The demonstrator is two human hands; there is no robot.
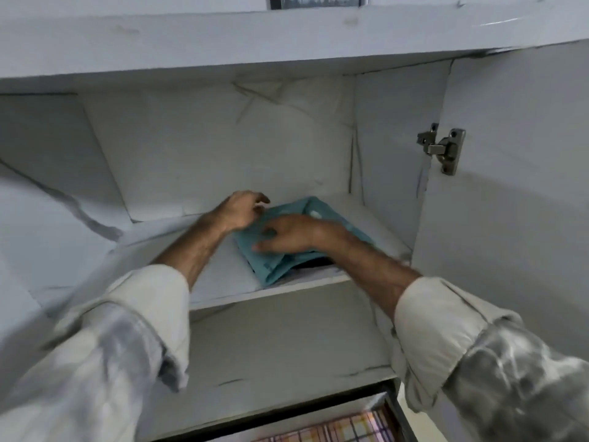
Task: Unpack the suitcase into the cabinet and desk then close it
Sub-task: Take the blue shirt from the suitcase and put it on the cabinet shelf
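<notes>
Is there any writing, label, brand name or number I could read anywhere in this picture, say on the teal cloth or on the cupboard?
No readable text anywhere.
Folded teal cloth garment under both hands: a small white patch near its far edge, too blurred to read.
Metal door hinge: no legible marking.
White marble-patterned cabinet shelf: only veining, no text.
Dark framed item on top of the cabinet: cut off, unreadable.

Folded teal cloth garment [299, 237] on white cabinet shelf [223, 282], frame centre. Both hands on it: left hand [240, 210] at its left edge, right hand [293, 232] on top. Steel door hinge [441, 148] upper right.
</notes>
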